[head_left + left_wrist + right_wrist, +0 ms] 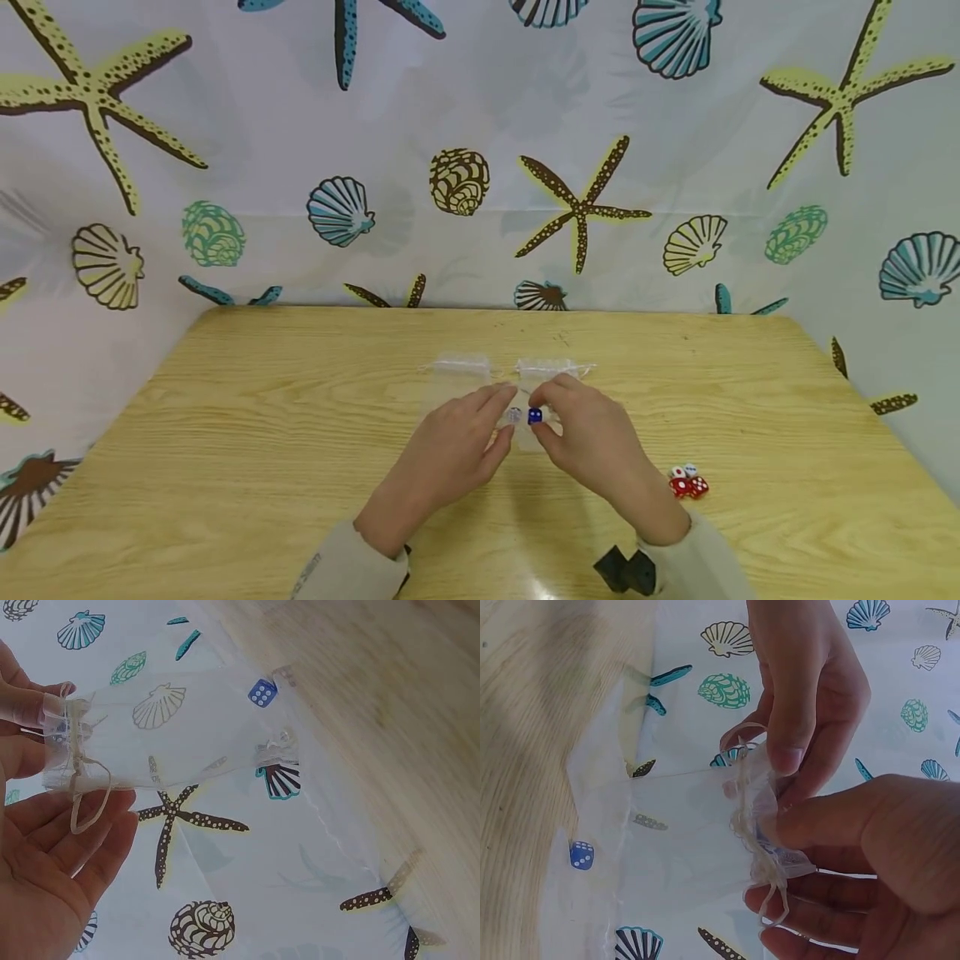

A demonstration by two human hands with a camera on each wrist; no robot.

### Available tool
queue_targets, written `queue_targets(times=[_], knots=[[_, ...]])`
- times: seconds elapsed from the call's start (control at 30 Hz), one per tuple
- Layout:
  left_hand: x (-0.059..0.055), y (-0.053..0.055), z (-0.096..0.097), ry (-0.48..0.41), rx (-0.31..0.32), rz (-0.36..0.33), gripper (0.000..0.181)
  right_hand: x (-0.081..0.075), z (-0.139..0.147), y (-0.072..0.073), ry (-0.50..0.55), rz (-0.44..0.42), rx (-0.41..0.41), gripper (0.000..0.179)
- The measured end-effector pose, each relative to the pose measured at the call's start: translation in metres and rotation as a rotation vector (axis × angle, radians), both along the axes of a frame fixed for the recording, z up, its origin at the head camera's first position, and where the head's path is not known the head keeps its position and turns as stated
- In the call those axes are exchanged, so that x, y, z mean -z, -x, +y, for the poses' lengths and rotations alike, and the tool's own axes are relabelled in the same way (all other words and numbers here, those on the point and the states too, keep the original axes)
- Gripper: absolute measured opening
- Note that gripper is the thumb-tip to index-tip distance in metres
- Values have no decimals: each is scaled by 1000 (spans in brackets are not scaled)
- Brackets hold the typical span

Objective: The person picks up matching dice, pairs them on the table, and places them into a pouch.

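Observation:
My left hand [465,437] and my right hand [596,429] meet above the table. Between them they pinch the gathered mouth of a small sheer drawstring bag [682,832], thumbs and fingers on either side. Loops of its pale cord [94,802] dangle by the fingers. Through the thin cloth, a blue die [262,693] and a clear die [281,741] show by the bag's far end. From the head view the blue die [535,415] appears near my right fingertips, the clear die [513,415] near the left ones. A bluish patch at the mouth is too blurred to name.
Two more sheer bags, one left [461,362] and one right [551,367], lie flat beyond the hands. Red dice [698,487] and white dice [678,472] are clustered beside my right forearm. A shell-patterned cloth [405,150] hangs around the wooden table [247,433].

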State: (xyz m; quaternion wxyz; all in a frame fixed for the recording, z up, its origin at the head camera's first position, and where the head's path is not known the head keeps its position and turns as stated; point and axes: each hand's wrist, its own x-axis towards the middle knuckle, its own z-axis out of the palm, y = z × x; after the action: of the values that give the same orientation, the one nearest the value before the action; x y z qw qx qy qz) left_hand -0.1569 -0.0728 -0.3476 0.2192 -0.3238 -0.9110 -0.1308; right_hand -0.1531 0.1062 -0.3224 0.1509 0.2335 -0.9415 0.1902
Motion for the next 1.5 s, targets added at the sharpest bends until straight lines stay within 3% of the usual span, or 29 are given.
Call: queue_targets(times=[0.43, 0.9, 1.03, 1.17, 1.5], knots=[[-1, 1, -1, -12, 6, -47, 41, -2, 4, 1, 23, -50, -22, 21], [-1, 0, -4, -43, 32, -93, 43, -2, 13, 4, 106, -82, -106, 27], [-1, 0, -4, -48, 36, -113, 43, -2, 14, 5, 147, -129, -142, 20], [0, 0, -4, -53, 43, -121, 43, -2, 15, 5, 171, -159, -168, 28], [0, 1, -4, -58, 38, -107, 53, 0, 15, 7, 184, -48, -144, 25]])
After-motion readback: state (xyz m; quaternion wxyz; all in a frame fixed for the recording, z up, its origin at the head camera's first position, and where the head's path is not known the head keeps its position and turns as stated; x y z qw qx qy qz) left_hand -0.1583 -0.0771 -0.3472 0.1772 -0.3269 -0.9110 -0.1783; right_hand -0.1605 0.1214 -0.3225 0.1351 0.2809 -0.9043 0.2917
